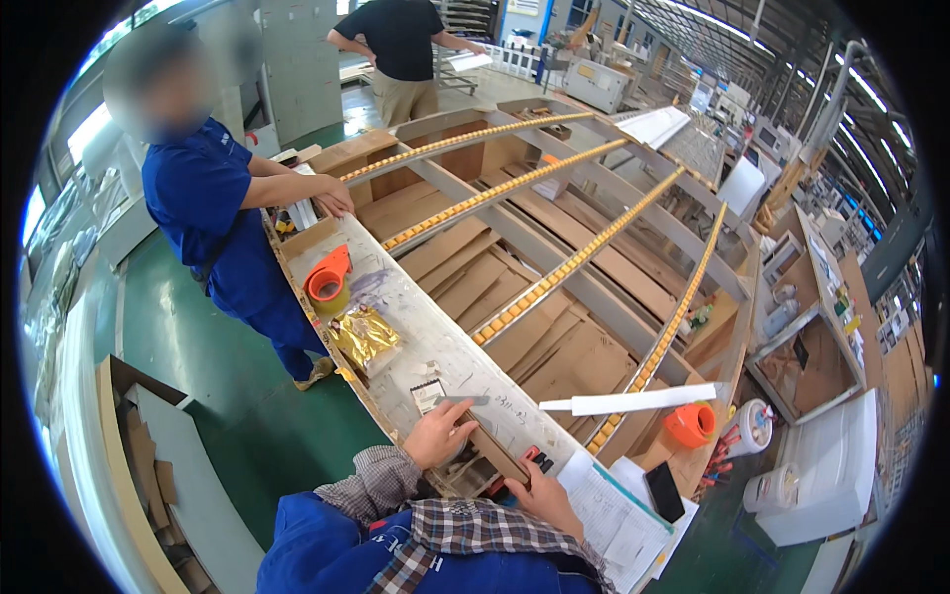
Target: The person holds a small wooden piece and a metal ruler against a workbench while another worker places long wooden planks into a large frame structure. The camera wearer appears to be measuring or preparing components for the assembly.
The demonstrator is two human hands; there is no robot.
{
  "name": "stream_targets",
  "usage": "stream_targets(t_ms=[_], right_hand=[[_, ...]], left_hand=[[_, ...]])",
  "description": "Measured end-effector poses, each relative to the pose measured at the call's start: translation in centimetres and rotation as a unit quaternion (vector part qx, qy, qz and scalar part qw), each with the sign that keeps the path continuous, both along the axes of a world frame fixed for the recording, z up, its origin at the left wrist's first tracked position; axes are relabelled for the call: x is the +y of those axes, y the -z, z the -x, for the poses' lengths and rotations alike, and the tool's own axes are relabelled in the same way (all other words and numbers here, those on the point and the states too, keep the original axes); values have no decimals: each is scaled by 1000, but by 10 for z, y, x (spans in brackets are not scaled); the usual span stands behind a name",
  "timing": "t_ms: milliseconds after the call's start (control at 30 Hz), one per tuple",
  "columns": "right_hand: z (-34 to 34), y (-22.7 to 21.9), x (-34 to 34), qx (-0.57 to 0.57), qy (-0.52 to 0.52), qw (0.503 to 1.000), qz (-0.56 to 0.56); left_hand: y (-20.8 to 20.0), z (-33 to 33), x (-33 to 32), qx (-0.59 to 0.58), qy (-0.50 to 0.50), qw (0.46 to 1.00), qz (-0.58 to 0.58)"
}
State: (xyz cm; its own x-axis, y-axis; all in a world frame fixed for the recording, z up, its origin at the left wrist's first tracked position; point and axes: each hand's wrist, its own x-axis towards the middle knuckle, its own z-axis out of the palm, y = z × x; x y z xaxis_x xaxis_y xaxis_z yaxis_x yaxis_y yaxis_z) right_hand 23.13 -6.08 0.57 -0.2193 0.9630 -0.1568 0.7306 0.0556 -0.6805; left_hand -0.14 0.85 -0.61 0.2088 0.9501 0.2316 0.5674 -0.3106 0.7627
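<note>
My left hand [438, 437] and my right hand [550, 502] are at the near edge of a worn white tabletop [475, 381]. Between them lies a narrow brown cardboard piece [499, 451], slanting from upper left to lower right. The fingers of my left hand are closed at its far end, those of my right hand at its near end. Just beyond my left hand is a thin grey item [462, 400], too blurred to name, beside a small white printed label [427, 396]. A red and black tool [536, 458] shows partly behind the cardboard.
Left along the tabletop lie a gold foil bag [364, 339] and an orange tape dispenser [329, 275]. At right are papers [616, 515], a black phone [664, 492] and an orange tape roll [690, 424]. Yellow roller tracks [584, 255] run beyond. A co-worker [213, 198] in blue stands at left.
</note>
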Motion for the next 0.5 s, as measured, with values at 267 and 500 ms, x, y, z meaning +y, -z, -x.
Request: stream_targets(t_ms=[267, 500], right_hand=[[5, -11, -4, 34, 2, 998, -53], [7, -17, -2, 32, 25, 999, -27]], left_hand=[[7, 2, 4, -28, 17, 999, 39], [0, 5, 9, -48, 28, 998, 5]])
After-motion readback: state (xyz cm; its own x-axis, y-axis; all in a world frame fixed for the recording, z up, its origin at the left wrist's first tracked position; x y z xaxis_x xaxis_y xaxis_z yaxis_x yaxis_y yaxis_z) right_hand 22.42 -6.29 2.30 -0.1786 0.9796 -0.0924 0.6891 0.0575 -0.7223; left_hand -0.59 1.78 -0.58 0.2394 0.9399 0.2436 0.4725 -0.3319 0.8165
